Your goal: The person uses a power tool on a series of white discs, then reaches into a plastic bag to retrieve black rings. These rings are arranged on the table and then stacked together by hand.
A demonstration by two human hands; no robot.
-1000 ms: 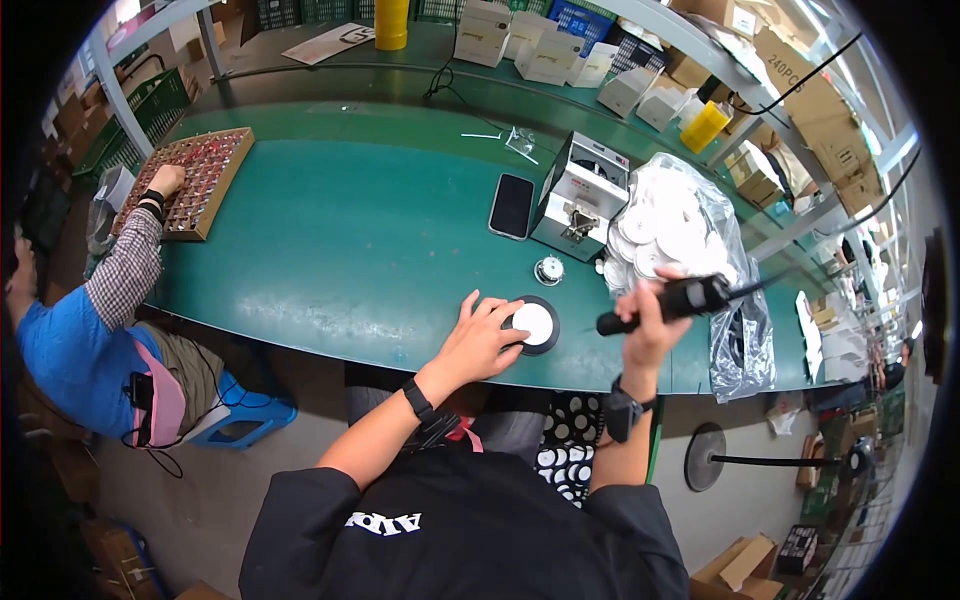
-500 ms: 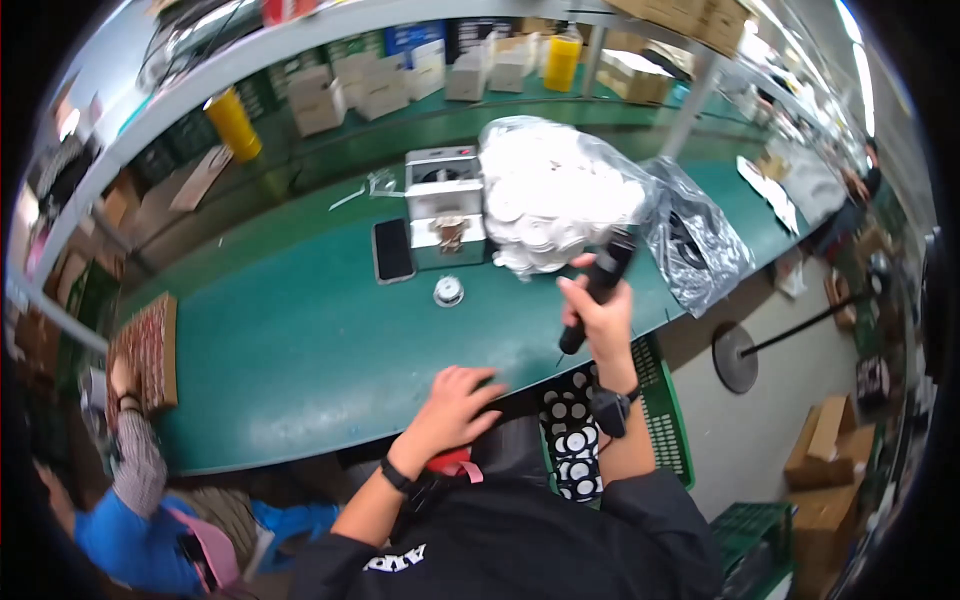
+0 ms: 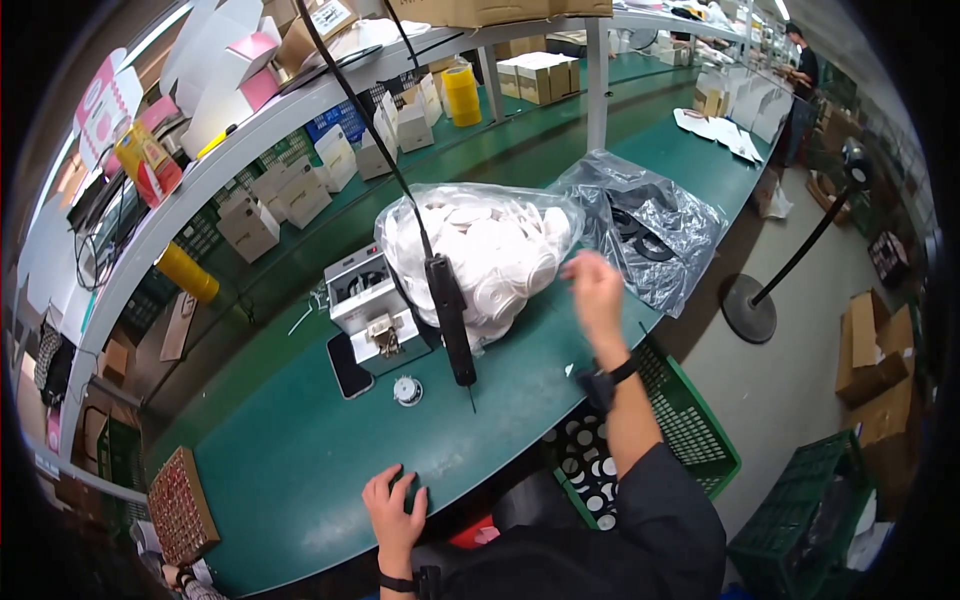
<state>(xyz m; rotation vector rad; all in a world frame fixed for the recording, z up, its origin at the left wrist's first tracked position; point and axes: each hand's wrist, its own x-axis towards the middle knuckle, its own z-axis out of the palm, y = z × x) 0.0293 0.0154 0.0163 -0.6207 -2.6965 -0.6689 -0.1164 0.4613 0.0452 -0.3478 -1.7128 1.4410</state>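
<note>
My left hand (image 3: 396,509) rests at the front edge of the green table (image 3: 300,455), its fingers spread and nothing in them. My right hand (image 3: 598,298) is over the table beside a clear bag of white round plastic parts (image 3: 490,250); motion smears its fingers. A black electric screwdriver (image 3: 452,320) hangs upright on its cord in front of the bag, apart from both hands. A small white round part (image 3: 407,391) lies on the table near the screwdriver's tip. Behind it stands a grey metal device (image 3: 375,310), with a dark phone (image 3: 349,366) at its left.
A bag with black rings (image 3: 645,235) lies to the right. Below the table edge is a green crate (image 3: 690,420) beside black-and-white round pieces (image 3: 590,465). A tray of small reddish parts (image 3: 184,508) sits far left, near a co-worker's hand (image 3: 178,577). A shelf (image 3: 250,110) runs behind.
My right hand has let go of the screwdriver, which now hangs to its left. The view has swung to the right. My left hand has come to the table edge.
</note>
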